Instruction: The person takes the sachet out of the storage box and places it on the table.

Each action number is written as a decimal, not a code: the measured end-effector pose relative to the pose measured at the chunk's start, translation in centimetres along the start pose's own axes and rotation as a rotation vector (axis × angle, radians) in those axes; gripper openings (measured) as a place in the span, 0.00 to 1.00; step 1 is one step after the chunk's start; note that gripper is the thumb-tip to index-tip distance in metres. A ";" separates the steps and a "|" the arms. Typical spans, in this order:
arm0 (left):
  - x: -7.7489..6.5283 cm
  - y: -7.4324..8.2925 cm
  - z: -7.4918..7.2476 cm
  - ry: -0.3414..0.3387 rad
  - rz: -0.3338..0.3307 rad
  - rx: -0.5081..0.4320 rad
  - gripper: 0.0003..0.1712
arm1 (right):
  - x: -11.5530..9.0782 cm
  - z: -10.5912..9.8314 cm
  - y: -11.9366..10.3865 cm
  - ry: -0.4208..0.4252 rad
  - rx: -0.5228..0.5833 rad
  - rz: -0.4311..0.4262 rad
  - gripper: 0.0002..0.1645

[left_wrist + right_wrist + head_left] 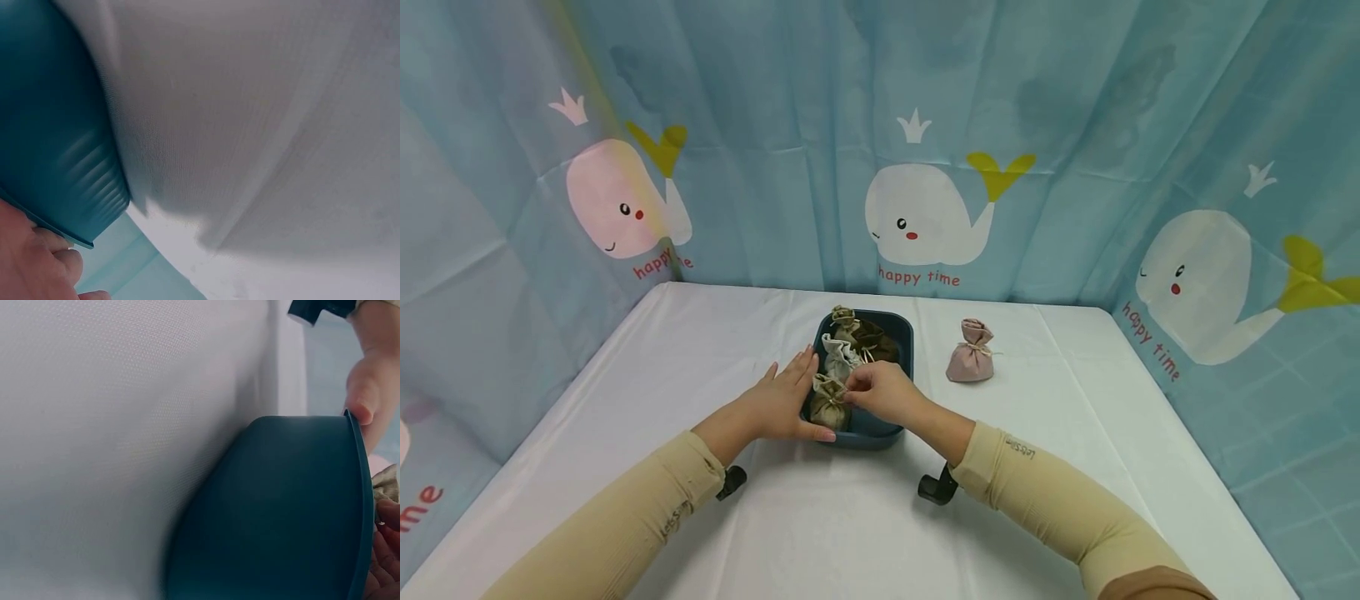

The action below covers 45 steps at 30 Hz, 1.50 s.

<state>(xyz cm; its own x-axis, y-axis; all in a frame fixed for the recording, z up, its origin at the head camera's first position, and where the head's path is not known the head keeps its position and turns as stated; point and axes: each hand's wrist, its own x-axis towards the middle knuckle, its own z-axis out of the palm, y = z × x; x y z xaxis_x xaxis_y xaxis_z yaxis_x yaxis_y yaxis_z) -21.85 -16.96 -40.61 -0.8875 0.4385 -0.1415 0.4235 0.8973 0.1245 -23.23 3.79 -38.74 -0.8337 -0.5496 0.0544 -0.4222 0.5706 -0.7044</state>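
In the head view a dark blue basin (913, 354) stands on the table with several small drawstring pouches in it. My left hand (777, 407) rests on its left rim, fingers stretched out and thumb at the near edge. With thumb and fingertips, my right hand (886, 393) pinches the gathered neck of the olive pouch (829, 412) at the near left corner. Behind that one sit a whitish pouch (837, 357), a dark brown pouch (876, 340) and another olive pouch (843, 322). The right wrist view shows mostly the basin's outer wall (281, 506).
A pink drawstring pouch (972, 360) stands on the white tablecloth (1060, 400), to the right of the basin. Blue curtains (775, 208) with whale prints hang behind the table and at both sides.
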 end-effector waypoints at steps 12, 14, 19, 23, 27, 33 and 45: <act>-0.1 0.0 -0.1 -0.006 -0.001 -0.010 0.75 | 0.2 0.0 -0.2 -0.005 0.024 0.013 0.07; -0.1 0.0 -0.1 -0.006 -0.001 -0.009 0.75 | 0.2 0.0 -0.3 -0.001 0.037 0.017 0.07; 0.0 -0.1 0.1 -0.006 -0.002 -0.013 0.75 | 0.0 -0.4 -0.7 0.003 0.070 0.024 0.07; 0.0 -0.1 0.1 -0.007 0.000 -0.019 0.75 | -0.1 -0.9 -0.7 0.011 0.119 0.037 0.06; 0.0 0.0 -0.1 -0.009 0.003 -0.017 0.75 | 0.0 -1.4 -0.8 0.020 0.143 0.035 0.06; 0.0 0.0 -0.2 -0.013 0.005 -0.016 0.75 | 0.1 -2.5 -1.1 0.046 0.146 0.030 0.06; -0.1 -0.1 -0.3 -0.020 0.003 -0.022 0.76 | -0.1 -4.3 -1.4 0.100 0.231 0.070 0.05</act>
<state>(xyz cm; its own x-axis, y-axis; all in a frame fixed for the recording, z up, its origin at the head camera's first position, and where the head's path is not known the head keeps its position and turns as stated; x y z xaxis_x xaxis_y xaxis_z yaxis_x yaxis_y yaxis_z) -21.85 -17.09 -40.29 -0.8823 0.4423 -0.1609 0.4219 0.8948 0.1462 -24.07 5.73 -34.69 -0.8938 -0.4443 0.0611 -0.2792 0.4447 -0.8511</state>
